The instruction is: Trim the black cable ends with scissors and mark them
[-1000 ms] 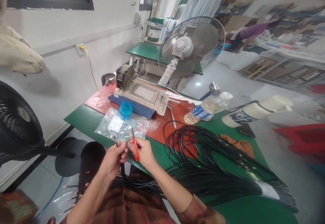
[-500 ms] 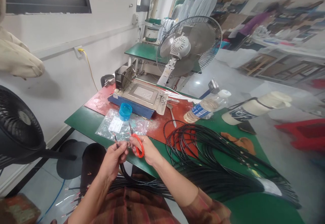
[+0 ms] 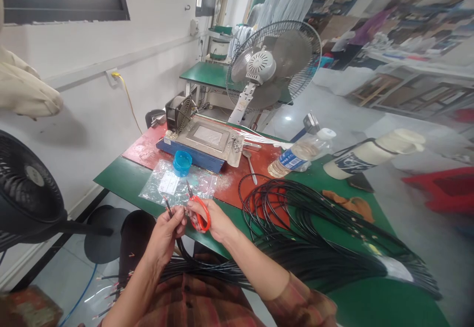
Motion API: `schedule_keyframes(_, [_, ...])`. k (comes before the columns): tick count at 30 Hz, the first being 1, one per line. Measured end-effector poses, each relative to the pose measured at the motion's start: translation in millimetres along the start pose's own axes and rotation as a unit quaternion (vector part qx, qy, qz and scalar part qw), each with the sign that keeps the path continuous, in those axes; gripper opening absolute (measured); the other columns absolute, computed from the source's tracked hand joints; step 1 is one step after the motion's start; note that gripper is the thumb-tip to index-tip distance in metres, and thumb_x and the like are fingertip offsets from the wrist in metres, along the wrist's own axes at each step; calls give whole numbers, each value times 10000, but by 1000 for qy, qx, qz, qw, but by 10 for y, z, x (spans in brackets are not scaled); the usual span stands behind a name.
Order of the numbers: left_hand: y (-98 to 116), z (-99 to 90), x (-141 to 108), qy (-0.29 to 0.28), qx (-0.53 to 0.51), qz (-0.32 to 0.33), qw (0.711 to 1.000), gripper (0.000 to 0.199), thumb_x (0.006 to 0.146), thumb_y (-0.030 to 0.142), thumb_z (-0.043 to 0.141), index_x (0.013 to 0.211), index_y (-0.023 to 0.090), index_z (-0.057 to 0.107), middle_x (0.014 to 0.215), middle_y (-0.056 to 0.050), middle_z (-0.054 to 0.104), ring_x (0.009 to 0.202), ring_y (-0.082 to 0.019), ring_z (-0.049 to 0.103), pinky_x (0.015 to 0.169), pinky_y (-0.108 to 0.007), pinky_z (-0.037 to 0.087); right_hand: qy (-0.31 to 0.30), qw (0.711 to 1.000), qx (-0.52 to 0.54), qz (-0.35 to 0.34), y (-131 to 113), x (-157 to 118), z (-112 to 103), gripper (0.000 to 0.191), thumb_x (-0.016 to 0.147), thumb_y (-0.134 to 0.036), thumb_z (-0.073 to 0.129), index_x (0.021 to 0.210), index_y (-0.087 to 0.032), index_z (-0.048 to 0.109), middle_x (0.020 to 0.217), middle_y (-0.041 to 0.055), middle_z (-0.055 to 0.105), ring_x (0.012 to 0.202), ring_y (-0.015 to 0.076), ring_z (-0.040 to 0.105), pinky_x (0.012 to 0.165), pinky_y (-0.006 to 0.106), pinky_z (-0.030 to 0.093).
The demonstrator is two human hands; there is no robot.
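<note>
Between the fingers of my left hand (image 3: 171, 225) is the end of a black cable (image 3: 169, 207), its stripped tip with thin coloured wires pointing up. My right hand (image 3: 209, 218) is closed around red-handled scissors (image 3: 203, 217), blades pointing up and away from me. The fingertips of both hands nearly meet at the near table edge. Several more black cables (image 3: 181, 253) run below my hands and across my lap. Just beyond lies a clear plastic bag (image 3: 151, 188) with a white label, and a blue round tub (image 3: 182, 163) stands at its far edge.
A blue heating device (image 3: 192, 156) with a small fan (image 3: 180, 112) sits on the red mat. To the right are a spoon (image 3: 251, 168), a water bottle (image 3: 292, 161), a white flask (image 3: 370, 156) and a large black cable bundle (image 3: 326, 253). A black fan (image 3: 31, 183) stands left.
My hands keep nearly the same place and hold. The view has shifted very slightly; the scissors and cable end show hardly any motion.
</note>
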State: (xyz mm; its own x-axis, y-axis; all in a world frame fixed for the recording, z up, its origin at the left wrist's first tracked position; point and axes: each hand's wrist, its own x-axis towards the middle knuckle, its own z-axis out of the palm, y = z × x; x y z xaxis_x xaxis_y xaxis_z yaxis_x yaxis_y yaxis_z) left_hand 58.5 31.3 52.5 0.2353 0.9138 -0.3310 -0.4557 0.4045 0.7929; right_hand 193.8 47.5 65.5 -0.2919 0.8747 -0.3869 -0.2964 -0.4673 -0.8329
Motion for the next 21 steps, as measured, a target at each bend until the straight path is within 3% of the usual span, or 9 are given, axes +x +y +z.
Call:
schedule_keyframes(9, [25,14,-10,18,13,13,1000,301,728,341,677,574,124,536,493,56,402,417,-32,255,427,-217,136,9,998,-63,-27,-21,-32,21,397,641,-492,698,563,-137,538,423,-58,477,328,42,407,332,165,277])
schedule_keyframes(21, [50,5,-31,3,-39,-23,999,275,710,327,698,607,115,556,529,31,459,417,-28,283,416,-207,139,-10,1000,-8,-20,55,-41,37,397,675,-497,671,570,-132,556,424,-42,490,355,49,411,363,171,318])
